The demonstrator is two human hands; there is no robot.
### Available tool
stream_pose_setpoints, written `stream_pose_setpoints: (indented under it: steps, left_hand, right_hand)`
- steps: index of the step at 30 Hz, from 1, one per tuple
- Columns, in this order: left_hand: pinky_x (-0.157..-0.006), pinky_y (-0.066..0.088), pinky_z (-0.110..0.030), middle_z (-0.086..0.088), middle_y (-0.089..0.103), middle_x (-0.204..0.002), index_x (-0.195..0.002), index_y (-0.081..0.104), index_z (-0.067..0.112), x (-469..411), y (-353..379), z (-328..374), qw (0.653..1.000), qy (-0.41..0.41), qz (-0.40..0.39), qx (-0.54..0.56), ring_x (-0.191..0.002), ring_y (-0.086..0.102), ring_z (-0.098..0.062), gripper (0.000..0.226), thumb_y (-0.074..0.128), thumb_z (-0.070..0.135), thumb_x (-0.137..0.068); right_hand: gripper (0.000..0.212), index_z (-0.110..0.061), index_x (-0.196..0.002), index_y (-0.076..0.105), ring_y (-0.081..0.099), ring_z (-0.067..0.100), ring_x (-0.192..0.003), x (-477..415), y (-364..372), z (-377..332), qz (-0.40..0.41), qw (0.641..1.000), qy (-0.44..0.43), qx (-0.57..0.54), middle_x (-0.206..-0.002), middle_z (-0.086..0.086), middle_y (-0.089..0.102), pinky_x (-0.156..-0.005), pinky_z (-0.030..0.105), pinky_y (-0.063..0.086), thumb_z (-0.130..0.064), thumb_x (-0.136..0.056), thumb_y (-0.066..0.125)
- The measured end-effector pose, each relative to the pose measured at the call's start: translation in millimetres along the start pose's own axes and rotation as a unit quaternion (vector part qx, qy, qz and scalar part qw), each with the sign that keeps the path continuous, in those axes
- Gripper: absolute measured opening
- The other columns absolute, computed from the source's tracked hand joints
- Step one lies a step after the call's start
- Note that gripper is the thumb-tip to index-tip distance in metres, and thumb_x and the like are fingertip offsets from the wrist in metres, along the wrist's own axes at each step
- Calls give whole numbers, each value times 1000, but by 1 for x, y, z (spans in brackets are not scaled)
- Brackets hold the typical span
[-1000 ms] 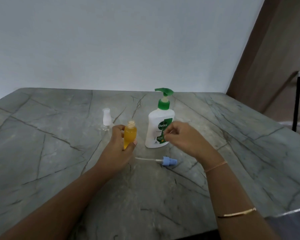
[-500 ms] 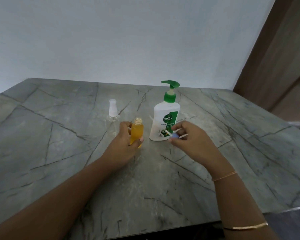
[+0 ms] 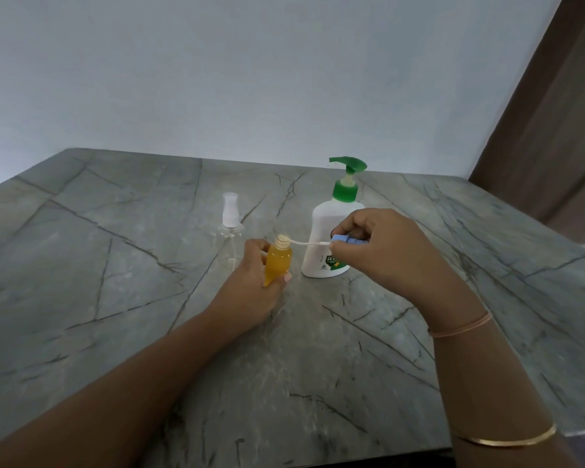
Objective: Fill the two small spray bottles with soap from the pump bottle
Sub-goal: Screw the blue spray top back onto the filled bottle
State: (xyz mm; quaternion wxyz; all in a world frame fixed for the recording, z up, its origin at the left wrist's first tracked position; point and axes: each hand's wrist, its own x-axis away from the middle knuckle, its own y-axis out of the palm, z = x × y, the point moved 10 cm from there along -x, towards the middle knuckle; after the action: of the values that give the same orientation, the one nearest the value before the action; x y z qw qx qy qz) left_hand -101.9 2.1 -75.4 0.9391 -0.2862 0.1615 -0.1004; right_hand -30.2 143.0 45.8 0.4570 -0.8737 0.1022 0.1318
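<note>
My left hand grips a small spray bottle full of orange soap, upright on the table with its neck uncovered. My right hand pinches a blue spray cap held sideways; its thin white dip tube points left, the tip at the bottle's mouth. Behind them stands the white pump bottle with a green pump head. A second small clear spray bottle with a white cap stands to the left, looking empty.
The grey marble table runs wide on both sides, its front edge near the bottom of the view. A pale wall stands behind it and a brown panel rises at the right.
My right hand picked the blue spray cap up off the table and brought its tube to the orange bottle's mouth. My left hand kept holding the bottle.
</note>
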Motion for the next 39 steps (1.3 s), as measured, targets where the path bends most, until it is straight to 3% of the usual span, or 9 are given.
stream_pose_setpoints:
  steps: [7,11,13,20,26,31,34,36,39]
  left_hand:
    - [-67,32,-10,13,36,-110,-109,17,38,1,3,2,1000,-10,-7,-7,-86,43,-2,40,53,34,-91]
    - [-57,30,-6,16,37,-102,-109,17,39,2,2,2,1000,-10,-8,-9,-75,46,3,40,52,34,-91]
    - [-56,29,-6,15,39,-103,-109,17,39,1,0,1,1000,-15,-6,-7,-74,44,5,40,52,34,-91]
    - [-45,36,-4,14,40,-104,-113,18,38,2,2,1,999,-34,-15,4,-71,46,0,39,51,34,-92]
    - [-48,38,-5,19,43,-93,-117,22,36,2,-1,1,1000,-30,-2,7,-74,50,-3,42,54,37,-90]
    - [-50,33,8,26,35,-79,-107,17,39,3,-6,1,999,-22,27,25,-63,44,1,41,55,35,-89]
    - [-48,32,7,25,37,-83,-107,18,42,2,-5,-1,999,-21,26,30,-64,43,3,42,56,35,-88]
    - [-46,34,5,23,38,-91,-106,18,44,3,-7,-2,999,-20,28,27,-66,42,6,42,55,38,-88]
    - [-45,35,3,21,38,-100,-108,18,46,2,-9,-2,999,-10,38,27,-67,41,10,41,54,39,-89]
  right_hand:
    - [9,-25,-89,66,49,-1,-59,-19,-10,-31,-66,993,-45,88,-72,-14,56,-50,13,35,-22,-80,63]
    - [21,-20,-101,69,54,5,-76,-33,-3,-57,-102,984,-91,117,-87,-9,58,-59,10,39,-14,-83,61]
    - [21,-20,-103,67,50,3,-72,-40,5,-68,-112,978,-118,131,-90,-10,54,-55,4,33,-15,-84,61]
    - [23,-16,-105,62,46,5,-71,-55,47,-76,-188,953,-157,181,-88,-8,50,-55,11,32,-16,-82,66]
    - [24,-16,-104,66,47,3,-66,-57,68,-67,-229,941,-163,191,-93,-6,53,-56,8,33,-13,-80,69]
    - [22,-18,-101,67,50,5,-74,-56,76,-65,-237,939,-171,184,-94,-6,54,-59,9,33,-15,-79,70]
    - [19,-16,-96,67,52,8,-73,-58,79,-62,-232,938,-169,192,-89,-5,57,-58,12,35,-21,-79,71]
    - [17,-17,-78,61,45,7,-63,-60,79,-60,-213,943,-157,200,-75,-6,52,-52,17,31,-31,-79,70]
    - [42,-22,-60,34,32,6,-53,-63,80,-53,-168,952,-123,223,-62,-4,37,-49,21,21,-42,-82,64]
